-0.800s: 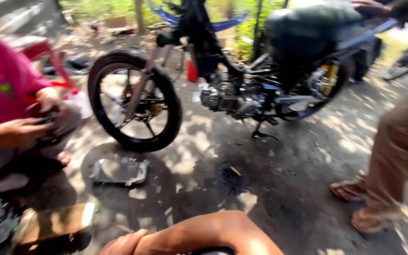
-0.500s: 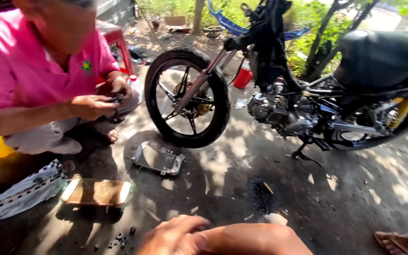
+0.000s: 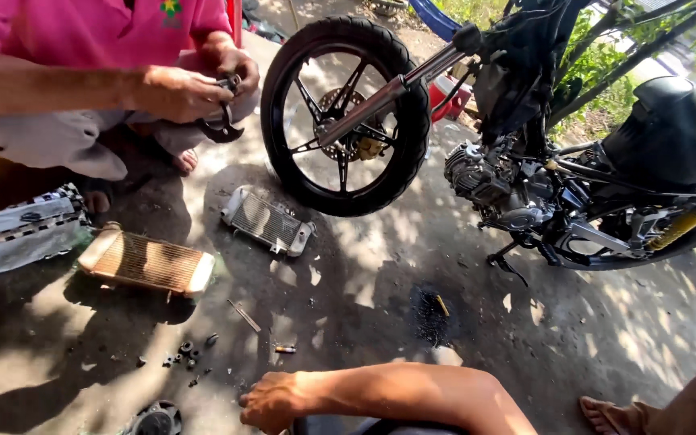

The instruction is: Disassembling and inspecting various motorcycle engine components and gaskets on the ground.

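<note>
Bolts [image 3: 187, 354] lie scattered on the ground [image 3: 348, 322] near-left, with the right hand [image 3: 271, 403] (fingers loosely curled, holding nothing; left hand out of view) just right of them, so one careless sweep could, I'd say, flick them under the coppery radiator [image 3: 147, 262].

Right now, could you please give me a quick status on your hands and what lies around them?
One hand low over the ground, fingers loose, holding nothing. Other hand out of view. Small bolts lie close by. Two radiators beyond.
</note>
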